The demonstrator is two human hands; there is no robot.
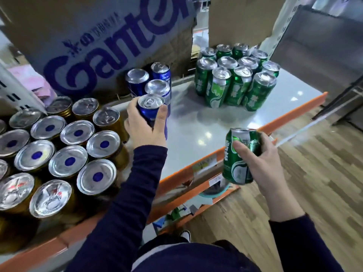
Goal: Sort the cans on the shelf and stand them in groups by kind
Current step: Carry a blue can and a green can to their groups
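Hands apart, each clamped on one can. The left hand (146, 126), in a dark navy sleeve (125, 193), wraps thumb and fingers round a blue aluminium can (150, 107), upright, pull-tab up, at 10 o'clock from frame centre. Its base is hidden by the hand; contact with the grey shelf top (196, 122) cannot be told.

The right hand (262, 160) grips a green aluminium can (238, 154) with white markings, tilted slightly, at 4 o'clock from the blue one, off the shelf and in front of its orange front rail (271, 126).

Three more blue cans (138, 81) stand at 12 o'clock from the held blue can, the nearest just behind it. Upright green cans (235, 81) form a tight cluster at 1 o'clock on the shelf, well apart from the blue group. Gold-sided cans (72, 138) with silver tops are packed at 9 o'clock, some with a blue dot on top. A cardboard box (88, 36) with purple lettering sits at 11 o'clock. Wood-plank floor (318, 173) at 3 o'clock.
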